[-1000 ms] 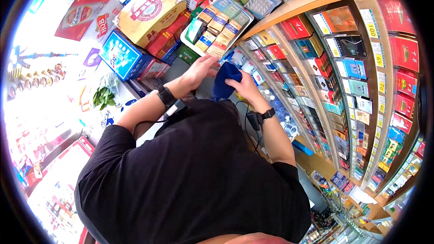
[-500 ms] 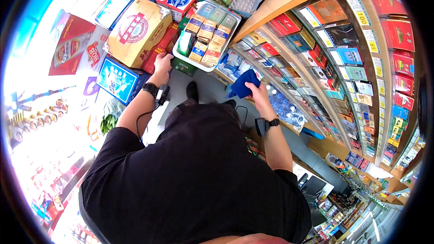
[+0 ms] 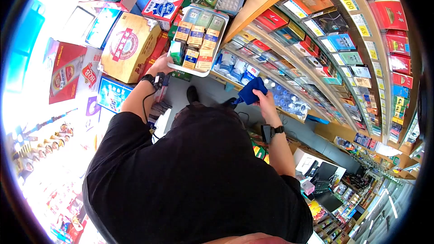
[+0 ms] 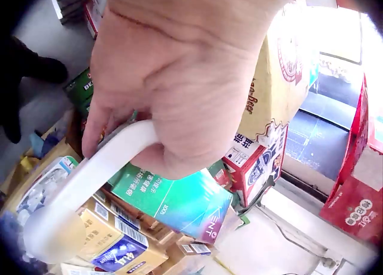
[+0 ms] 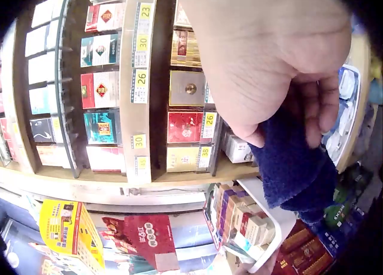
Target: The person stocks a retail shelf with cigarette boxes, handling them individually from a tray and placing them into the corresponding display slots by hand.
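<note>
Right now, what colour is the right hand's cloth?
Dark blue. The fabric cloth in the right hand shows best in the right wrist view.

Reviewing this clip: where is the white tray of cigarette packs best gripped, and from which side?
Grip the white tray by its rounded rim at the near left corner, coming from the left, as the left hand does with fingers curled round it. Packs fill the floor, so likely only the rim offers a hold.

Left hand (image 3: 162,65) stretched toward 11 o'clock, fingers curled gripping; right hand (image 3: 264,96) at 1 o'clock, fingers clenched.
</note>
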A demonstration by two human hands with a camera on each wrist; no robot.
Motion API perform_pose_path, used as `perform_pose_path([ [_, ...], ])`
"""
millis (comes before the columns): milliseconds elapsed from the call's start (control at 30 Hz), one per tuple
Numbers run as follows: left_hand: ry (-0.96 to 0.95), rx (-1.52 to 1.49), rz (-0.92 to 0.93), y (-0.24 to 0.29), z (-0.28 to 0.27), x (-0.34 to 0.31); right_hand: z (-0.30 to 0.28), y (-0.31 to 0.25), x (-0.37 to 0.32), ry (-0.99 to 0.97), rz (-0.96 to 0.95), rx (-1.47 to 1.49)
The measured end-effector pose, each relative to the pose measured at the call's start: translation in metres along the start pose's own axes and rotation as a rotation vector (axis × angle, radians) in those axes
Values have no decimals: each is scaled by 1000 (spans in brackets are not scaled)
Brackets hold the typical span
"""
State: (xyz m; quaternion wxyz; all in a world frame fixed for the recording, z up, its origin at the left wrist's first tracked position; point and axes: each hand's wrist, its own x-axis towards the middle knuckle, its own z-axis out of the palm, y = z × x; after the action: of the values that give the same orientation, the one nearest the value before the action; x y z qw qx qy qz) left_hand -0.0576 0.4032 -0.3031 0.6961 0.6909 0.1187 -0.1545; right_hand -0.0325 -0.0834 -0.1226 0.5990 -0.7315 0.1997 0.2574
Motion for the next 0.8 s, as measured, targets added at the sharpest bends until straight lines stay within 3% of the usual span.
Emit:
perform_pose_path([
  [100,41,-130,-8,3,7,1,-8,9,4,-24,17,19],
  [200,158,-722,-331,3,8,9,-10,12,3,-39,18,43],
  [233,105,-777,-301,-9,4,10,-9,11,2,-38,21,47],
  [267,105,-774,-303,-22,2,12,-8,9,2,-25,25,41],
  [400,169,-789,-292,10,19,-30,-6,12,10,-37,22,6],
  [467,247,-729,-287,17,23,-52,0,12,16,-70,17,-4],
  [500,217,-562,-237,12,20,-62,4,12,20,-99,11,-18],
  [533,255,-777,-272,13,19,-72,8,11,24,-102,10,-16],
  [600,219,-829,-124,16,20,-99,20,9,33,-190,-20,-79],
  [800,385,-837,-27,44,17,-176,89,-3,79,-334,37,-90],
])
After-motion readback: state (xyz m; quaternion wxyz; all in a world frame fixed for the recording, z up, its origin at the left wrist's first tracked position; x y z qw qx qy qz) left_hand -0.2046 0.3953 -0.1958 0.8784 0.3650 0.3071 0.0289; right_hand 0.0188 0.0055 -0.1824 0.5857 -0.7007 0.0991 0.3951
